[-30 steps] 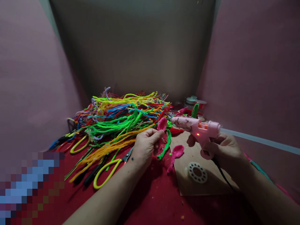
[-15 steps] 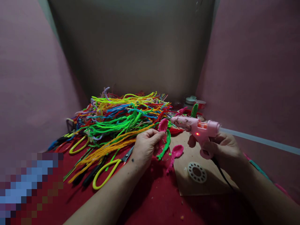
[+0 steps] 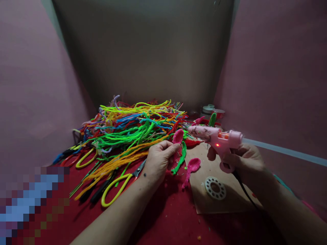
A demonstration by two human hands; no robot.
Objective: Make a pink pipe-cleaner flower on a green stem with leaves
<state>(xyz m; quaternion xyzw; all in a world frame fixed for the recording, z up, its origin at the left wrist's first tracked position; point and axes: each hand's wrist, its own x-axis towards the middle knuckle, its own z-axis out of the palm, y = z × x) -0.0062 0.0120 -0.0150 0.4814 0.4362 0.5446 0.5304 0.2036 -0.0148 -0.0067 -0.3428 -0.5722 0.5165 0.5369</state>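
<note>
My left hand [image 3: 158, 160] pinches a small pink petal-shaped piece of pipe cleaner [image 3: 177, 136], held upright with a green stem [image 3: 181, 157] hanging beside it. My right hand [image 3: 242, 161] is wrapped round the grip of a pink hot glue gun [image 3: 217, 139]. Its red light is on, and its nozzle points left, a short way from the pink petal. A clear glue stick [image 3: 283, 153] sticks out of the gun's back to the right.
A heap of coloured pipe cleaners [image 3: 130, 131] fills the back left of the red surface [image 3: 166, 217]. Yellow-handled scissors [image 3: 120, 185] lie by my left wrist. A brown cardboard sheet [image 3: 230, 200] carries another pink petal [image 3: 191, 166] and a white ring [image 3: 215, 187]. Small jars [image 3: 211, 110] stand at the back right.
The glue gun has shifted slightly right and tilted, its nozzle a little farther from the petal. My left hand has hardly moved.
</note>
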